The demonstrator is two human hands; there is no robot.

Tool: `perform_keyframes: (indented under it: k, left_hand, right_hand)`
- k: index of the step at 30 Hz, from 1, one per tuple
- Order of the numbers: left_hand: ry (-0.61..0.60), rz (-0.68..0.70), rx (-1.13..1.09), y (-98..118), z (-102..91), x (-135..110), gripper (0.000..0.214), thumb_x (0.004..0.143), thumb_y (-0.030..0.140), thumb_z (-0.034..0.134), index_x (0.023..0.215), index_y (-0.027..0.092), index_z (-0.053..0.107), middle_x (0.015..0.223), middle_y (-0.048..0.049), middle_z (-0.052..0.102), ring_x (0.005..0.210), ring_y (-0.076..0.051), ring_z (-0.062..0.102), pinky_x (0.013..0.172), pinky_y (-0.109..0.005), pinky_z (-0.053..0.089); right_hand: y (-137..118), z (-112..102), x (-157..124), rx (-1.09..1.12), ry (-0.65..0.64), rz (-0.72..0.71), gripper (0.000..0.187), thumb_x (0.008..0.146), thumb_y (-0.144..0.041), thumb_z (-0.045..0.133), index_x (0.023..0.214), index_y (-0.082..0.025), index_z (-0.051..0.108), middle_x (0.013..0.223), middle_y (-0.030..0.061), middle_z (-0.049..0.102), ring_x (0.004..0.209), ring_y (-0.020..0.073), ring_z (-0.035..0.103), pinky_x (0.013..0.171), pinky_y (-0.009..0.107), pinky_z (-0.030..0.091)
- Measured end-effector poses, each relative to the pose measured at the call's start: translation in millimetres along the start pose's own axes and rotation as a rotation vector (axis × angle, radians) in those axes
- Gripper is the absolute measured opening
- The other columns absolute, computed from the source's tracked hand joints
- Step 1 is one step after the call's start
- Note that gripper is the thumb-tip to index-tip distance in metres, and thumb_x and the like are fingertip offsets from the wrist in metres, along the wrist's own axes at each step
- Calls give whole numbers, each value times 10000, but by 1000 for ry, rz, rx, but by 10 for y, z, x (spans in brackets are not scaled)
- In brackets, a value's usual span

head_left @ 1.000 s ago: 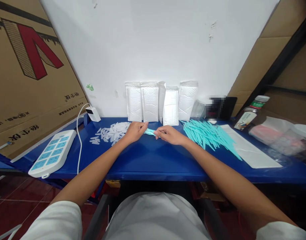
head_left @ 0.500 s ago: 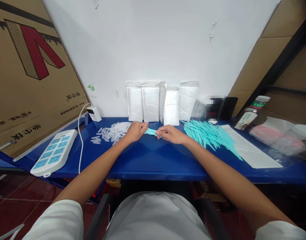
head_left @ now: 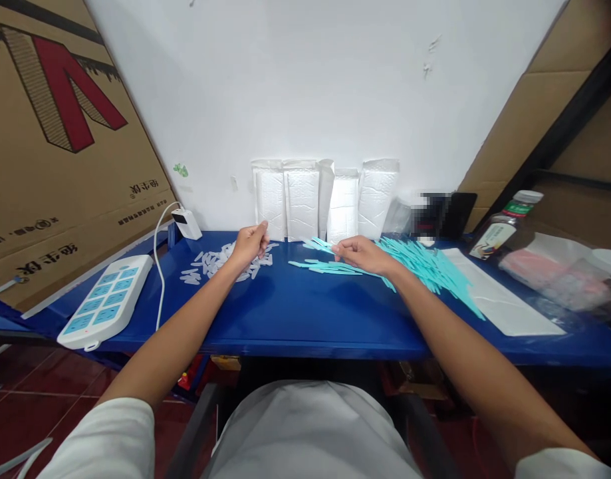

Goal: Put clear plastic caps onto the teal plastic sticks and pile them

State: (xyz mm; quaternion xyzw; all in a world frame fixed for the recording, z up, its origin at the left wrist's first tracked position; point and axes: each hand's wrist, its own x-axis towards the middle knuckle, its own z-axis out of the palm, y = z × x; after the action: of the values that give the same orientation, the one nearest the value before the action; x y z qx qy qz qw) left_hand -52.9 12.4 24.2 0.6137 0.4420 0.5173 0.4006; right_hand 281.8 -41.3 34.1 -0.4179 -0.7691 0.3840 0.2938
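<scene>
Slim teal plastic sticks (head_left: 321,245) poke out to the left from the pinched thumb and fingers of my right hand (head_left: 361,255). Under that hand, a loose row of teal sticks (head_left: 325,267) lies on the table, trailing toward the large teal pile (head_left: 427,266) at the right. My left hand (head_left: 250,245) is closed above a pile of small translucent white strips (head_left: 213,263), and its curled fingers hide whatever they may hold. A gap separates the two hands.
Several white padded packs (head_left: 302,203) lean against the wall behind the blue table (head_left: 285,319). A white power strip (head_left: 106,303) and cable stand at left. To the right are a white sheet (head_left: 504,299), a bottle (head_left: 499,229) and a bag with pink contents (head_left: 549,266).
My hands were close together on a teal bunch and have separated. The left moved left over the translucent strips, the right moved right, and loose teal sticks now lie between them.
</scene>
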Motion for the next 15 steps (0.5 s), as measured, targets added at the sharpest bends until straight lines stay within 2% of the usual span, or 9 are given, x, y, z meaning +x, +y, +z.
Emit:
perform_keyframes:
  k: [2,3,4,6,8,9,12,15]
  left_hand:
    - [-169,-193,-233,14,83,-27,393,964,529,630,820,164,613,674,-16,578,427,-84,355,382,-216,233]
    - [-254,-273,-307,14,132,-48,385,954,532,644,867,157,625,706,-22,590,430,-79,349,370,-206,204]
    - [-321,-333,-349,6,181,-73,400,952,546,643,875,155,623,690,-13,566,427,-75,327,366,-200,173]
    - [-356,-362,-331,-28,277,-126,467,962,614,607,828,167,596,588,45,426,411,-72,244,371,-201,125]
    - [-300,-255,-205,-72,369,-184,534,967,694,564,804,186,571,539,85,299,409,-77,194,389,-213,126]
    - [-272,-170,-122,-89,412,-212,560,964,728,547,805,192,567,533,88,288,414,-83,203,400,-222,144]
    - [-296,79,52,-96,511,-285,595,970,763,503,799,195,542,560,65,355,479,-104,295,456,-247,229]
    - [-373,196,115,-64,547,-321,581,995,726,497,758,196,493,595,51,384,528,-106,325,495,-256,247]
  right_hand:
    - [-2,29,12,15,-6,-5,605,926,-751,590,828,-163,691,502,-71,365,481,92,285,496,258,232]
    - [-9,48,15,25,-8,-6,607,928,-753,585,832,-163,691,503,-71,367,479,92,286,495,258,233]
    - [-18,67,17,34,-9,-6,610,929,-755,581,833,-162,690,504,-70,369,478,92,288,494,258,234]
    - [-39,98,16,39,-15,-2,614,930,-757,578,832,-160,688,508,-69,376,478,92,295,495,257,239]
    - [-54,121,16,33,-27,-3,615,934,-753,576,831,-157,685,511,-68,383,481,91,302,500,256,245]
    - [-57,132,19,29,-37,-7,615,937,-751,573,829,-156,683,511,-68,383,483,90,303,502,256,246]
    - [-47,169,36,24,-77,-30,618,951,-746,555,834,-153,682,502,-71,386,479,90,304,495,256,236]
    - [-32,213,54,5,-93,-43,630,961,-747,535,846,-148,692,490,-66,413,472,92,323,492,256,253]
